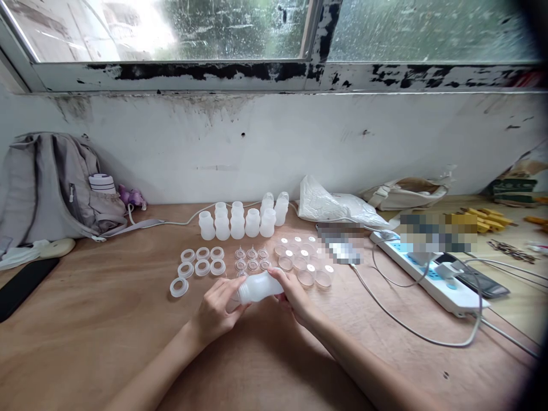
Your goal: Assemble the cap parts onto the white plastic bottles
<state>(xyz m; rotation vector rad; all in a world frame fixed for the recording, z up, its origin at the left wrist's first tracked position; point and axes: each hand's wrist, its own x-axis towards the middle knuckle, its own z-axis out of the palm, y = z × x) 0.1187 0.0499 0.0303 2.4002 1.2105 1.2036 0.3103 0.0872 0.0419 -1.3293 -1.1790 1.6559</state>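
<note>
A frosted white baby bottle (261, 286) lies sideways in the air between my hands, its threaded neck pointing left. My left hand (217, 308) is closed around the neck end; a see-through part seems to show under its fingers, but I cannot make it out. My right hand (297, 298) grips the base end. Just beyond the hands are clear bottle nipples (252, 265) in rows. White collar rings (202, 267) lie to their left, and clear round caps (305, 278) to their right. Farther back stand several open bottles (237, 222), beside two capped bottles (281, 208).
A white power strip (432, 282) with plugs and cables lies on the right, near a phone (345, 251) on a cable. Plastic bags (338, 205) rest against the wall. At left are a grey backpack (60, 182) and a black phone-like slab (25, 285).
</note>
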